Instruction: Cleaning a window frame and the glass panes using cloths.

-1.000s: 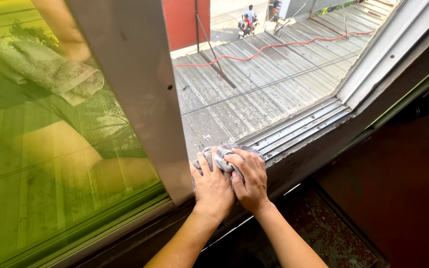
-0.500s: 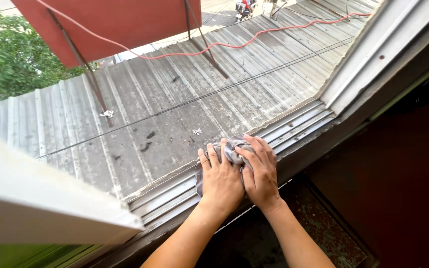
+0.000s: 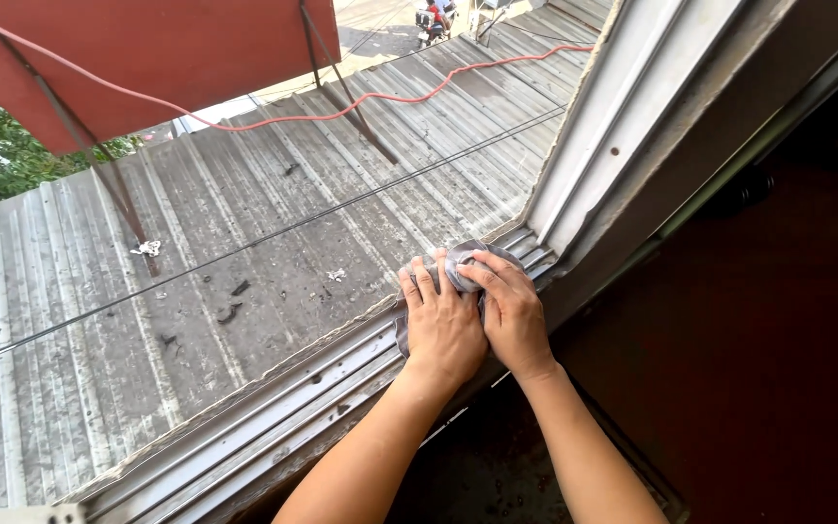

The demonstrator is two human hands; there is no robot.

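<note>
On the window track [image 3: 273, 427], both hands seemingly press a grey cloth [image 3: 458, 264] flat.

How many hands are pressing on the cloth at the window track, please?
2: the left hand lies flat on the grey cloth over the window track; the right hand presses beside it, nearer the frame corner.

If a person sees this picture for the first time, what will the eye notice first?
First, the left hand and right hand, side by side, pressing a crumpled grey cloth onto the grey metal window track near its right corner. Beyond lies a grey corrugated metal roof, crossed by a red hose.
</note>
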